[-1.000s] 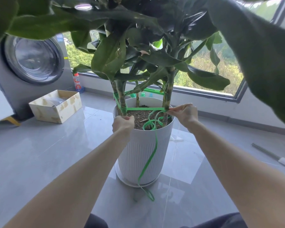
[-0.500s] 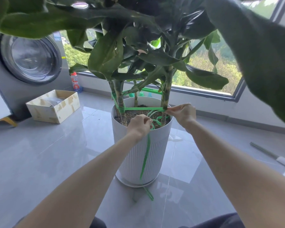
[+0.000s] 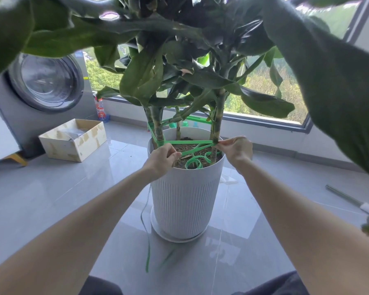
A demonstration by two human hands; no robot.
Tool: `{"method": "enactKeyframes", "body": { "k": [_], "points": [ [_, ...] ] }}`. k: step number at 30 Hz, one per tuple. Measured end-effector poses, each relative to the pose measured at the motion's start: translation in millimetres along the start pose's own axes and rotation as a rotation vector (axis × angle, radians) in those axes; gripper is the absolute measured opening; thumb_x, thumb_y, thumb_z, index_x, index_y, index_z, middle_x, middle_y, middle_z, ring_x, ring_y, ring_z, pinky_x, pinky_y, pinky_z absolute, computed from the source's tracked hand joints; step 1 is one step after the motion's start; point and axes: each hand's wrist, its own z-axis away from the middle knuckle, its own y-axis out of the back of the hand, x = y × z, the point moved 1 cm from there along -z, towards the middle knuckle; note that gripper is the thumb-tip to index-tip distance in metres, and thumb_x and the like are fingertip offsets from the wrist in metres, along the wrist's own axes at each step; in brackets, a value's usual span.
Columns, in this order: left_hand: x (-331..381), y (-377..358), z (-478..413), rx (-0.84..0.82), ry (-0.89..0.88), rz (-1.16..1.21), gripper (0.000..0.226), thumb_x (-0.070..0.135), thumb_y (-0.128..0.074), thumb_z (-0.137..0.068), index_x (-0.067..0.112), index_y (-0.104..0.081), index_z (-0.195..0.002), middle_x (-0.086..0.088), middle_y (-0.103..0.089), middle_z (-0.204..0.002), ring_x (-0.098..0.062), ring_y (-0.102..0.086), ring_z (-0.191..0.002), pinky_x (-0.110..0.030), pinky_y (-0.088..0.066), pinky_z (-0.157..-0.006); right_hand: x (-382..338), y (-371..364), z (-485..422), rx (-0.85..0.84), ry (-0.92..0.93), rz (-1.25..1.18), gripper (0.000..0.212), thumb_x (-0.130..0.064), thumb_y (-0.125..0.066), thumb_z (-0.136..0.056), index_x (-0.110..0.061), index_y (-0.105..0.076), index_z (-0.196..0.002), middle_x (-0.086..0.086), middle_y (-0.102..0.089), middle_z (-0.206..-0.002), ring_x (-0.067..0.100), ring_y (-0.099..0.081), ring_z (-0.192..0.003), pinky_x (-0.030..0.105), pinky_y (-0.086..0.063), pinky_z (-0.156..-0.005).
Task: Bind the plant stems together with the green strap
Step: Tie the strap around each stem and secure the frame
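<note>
A tall plant with several stems stands in a white ribbed pot [image 3: 184, 199]. The green strap [image 3: 189, 142] runs taut between the left stem [image 3: 158, 128] and the right stem [image 3: 218, 122], with more turns higher up. My right hand [image 3: 235, 149] pinches the strap against the right stem at the pot's rim. My left hand [image 3: 162, 159] grips a slanting run of the strap above the soil. A loose curl of strap lies on the soil, and its free tail [image 3: 146, 235] hangs down left of the pot to the floor.
A washing machine [image 3: 43, 86] stands at the back left with an open cardboard box [image 3: 73, 142] in front of it. A bottle [image 3: 100, 109] sits by the window sill. A long rod [image 3: 347, 198] lies on the grey tiled floor at right. Large leaves hang overhead.
My left hand took hold of the strap and pulled it left across the soil. The tail that hung down the pot's front now hangs at its left side. My right hand stayed put.
</note>
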Motion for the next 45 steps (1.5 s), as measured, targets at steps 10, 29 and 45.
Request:
{"method": "enactKeyframes", "body": {
  "k": [10, 29, 45],
  "points": [
    [-14.3, 11.9, 4.5, 0.164, 0.095, -0.133, 0.016, 0.02, -0.061, -0.091, 0.004, -0.063, -0.095, -0.014, -0.059, -0.104, -0.02, -0.051, -0.085, -0.025, -0.035, -0.073, 0.5, -5.7, 4.8, 0.064, -0.017, 0.004, 0.026, -0.026, -0.077, -0.079, -0.014, -0.074, -0.101, 0.002, -0.074, -0.096, 0.011, -0.06, -0.081, 0.024, -0.05, -0.077],
    [-16.5, 19.4, 6.8, 0.374, 0.056, 0.089, 0.01, 0.013, -0.072, -0.082, 0.012, -0.063, -0.077, -0.001, -0.062, -0.074, -0.015, -0.053, -0.071, -0.017, -0.037, -0.057, -0.8, -7.2, 11.6, 0.106, -0.071, -0.063, 0.022, -0.024, -0.079, -0.077, -0.013, -0.076, -0.096, 0.004, -0.074, -0.094, 0.008, -0.056, -0.069, 0.02, -0.045, -0.071],
    [-19.5, 21.2, 2.3, 0.382, 0.093, 0.2, 0.009, 0.013, -0.066, -0.087, 0.01, -0.06, -0.081, -0.007, -0.065, -0.077, -0.012, -0.046, -0.055, -0.009, -0.03, -0.04, -8.6, -7.8, 20.4, 0.008, -0.017, -0.218, 0.032, -0.009, -0.07, -0.084, -0.006, -0.067, -0.116, 0.009, -0.071, -0.105, 0.02, -0.066, -0.086, -0.005, -0.035, -0.049]
  ]
}}
